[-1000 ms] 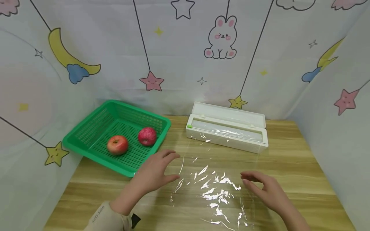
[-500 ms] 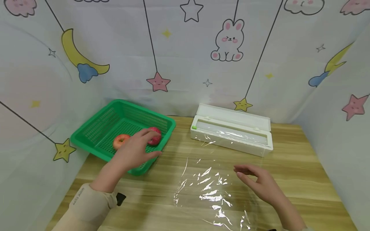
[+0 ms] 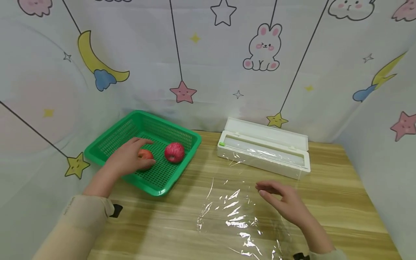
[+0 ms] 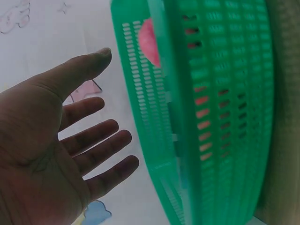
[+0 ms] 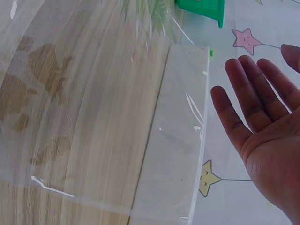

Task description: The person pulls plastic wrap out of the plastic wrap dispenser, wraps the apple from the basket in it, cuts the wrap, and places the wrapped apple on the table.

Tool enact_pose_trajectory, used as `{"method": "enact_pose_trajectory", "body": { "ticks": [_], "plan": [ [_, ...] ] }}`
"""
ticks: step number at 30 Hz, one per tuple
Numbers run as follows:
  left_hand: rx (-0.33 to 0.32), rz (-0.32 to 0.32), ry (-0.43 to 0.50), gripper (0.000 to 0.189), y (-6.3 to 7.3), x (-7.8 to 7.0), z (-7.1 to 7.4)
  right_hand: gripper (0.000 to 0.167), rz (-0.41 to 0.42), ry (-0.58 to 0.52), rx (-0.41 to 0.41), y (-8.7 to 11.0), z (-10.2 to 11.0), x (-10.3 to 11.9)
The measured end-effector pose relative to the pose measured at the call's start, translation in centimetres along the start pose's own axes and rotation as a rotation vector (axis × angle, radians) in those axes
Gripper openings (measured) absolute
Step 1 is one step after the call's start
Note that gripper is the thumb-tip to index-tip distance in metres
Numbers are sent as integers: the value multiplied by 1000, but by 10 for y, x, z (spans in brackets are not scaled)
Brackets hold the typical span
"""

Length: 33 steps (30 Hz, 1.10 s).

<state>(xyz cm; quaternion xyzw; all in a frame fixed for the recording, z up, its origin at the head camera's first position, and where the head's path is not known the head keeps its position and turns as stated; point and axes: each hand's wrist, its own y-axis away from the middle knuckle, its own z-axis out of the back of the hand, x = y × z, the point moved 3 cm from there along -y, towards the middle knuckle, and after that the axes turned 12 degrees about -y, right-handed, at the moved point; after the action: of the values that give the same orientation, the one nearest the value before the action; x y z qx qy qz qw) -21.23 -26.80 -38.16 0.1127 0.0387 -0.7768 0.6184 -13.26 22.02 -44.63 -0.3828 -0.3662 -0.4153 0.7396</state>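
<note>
My left hand [image 3: 128,157] hovers over the green basket [image 3: 159,191], its fingers spread around the orange-red apple [image 3: 145,155], which it partly hides. In the left wrist view, those fingers [image 4: 101,154] stay apart with nothing between them, beside the basket's rim. To the right of that apple, a darker red apple [image 3: 174,152] lies on the basket floor. My right hand [image 3: 286,202], loosely bent and holding nothing, floats above a sheet of clear plastic wrap [image 3: 238,216]. The wrap stretches from a white dispenser box [image 3: 263,164] toward the near edge of the table.
At the back of the wooden table [image 3: 175,224], the dispenser's lid [image 3: 266,131] stands raised close to the rear curtain [image 3: 211,72]. Printed curtains rise on the left and right too. The basket occupies the back left.
My left hand has moved left from beside the wrap, past the darker apple, to above the orange-red one. My right hand has shifted slightly left over the wrap. The head view has turned a little left.
</note>
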Motion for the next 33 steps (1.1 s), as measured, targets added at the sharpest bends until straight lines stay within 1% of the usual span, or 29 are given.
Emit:
{"method": "enact_pose_trajectory", "body": {
  "ticks": [3, 7, 13, 18, 23, 28, 33],
  "plan": [
    [27, 12, 14, 77, -3, 15, -2, 25, -9, -16, 9, -3, -4, -1],
    [55, 7, 5, 83, -8, 33, -5, 26, -22, -47, 22, -7, -9, -3],
    [96, 19, -9, 87, -13, 50, -10, 27, -2, -107, 36, -10, -17, -4],
    [125, 30, -14, 89, -16, 58, -13, 27, 12, -149, 49, -13, -23, -4],
    [176, 39, -28, 95, -21, 64, -17, 28, 10, -176, 61, -14, -27, -5],
    [228, 59, -10, 99, -25, 65, -22, 27, 3, -219, 67, -14, -29, -6],
    [247, 64, 16, 99, -27, 64, -24, 26, -8, -237, 72, -15, -30, -7]
  ]
}}
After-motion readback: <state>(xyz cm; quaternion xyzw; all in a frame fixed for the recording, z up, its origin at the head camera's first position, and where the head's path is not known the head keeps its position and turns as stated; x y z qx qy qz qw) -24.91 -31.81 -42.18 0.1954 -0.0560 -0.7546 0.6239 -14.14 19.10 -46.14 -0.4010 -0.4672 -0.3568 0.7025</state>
